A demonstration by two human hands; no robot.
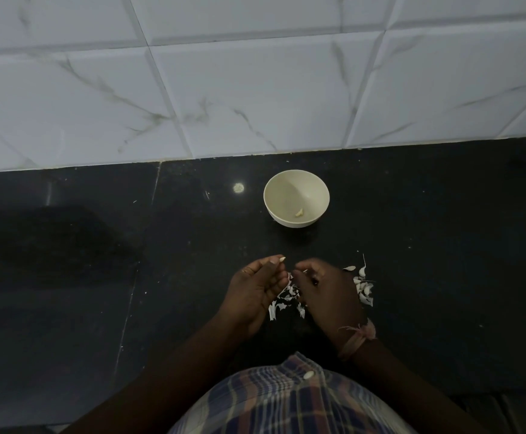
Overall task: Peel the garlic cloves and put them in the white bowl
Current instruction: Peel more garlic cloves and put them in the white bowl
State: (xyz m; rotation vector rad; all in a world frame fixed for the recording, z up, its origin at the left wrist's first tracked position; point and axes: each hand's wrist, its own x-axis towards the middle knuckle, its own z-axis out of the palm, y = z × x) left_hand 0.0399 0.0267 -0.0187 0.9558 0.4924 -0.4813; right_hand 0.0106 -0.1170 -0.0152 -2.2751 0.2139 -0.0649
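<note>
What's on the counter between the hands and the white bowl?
Nothing but bare black counter lies between the hands and the bowl, seen from the head camera.

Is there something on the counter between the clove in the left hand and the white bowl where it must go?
Nothing visible stands in the way. The left hand pinches the garlic clove at its fingertips, and only bare dark counter lies between it and the white bowl. The peels lie nearer the person, under the hands.
</note>
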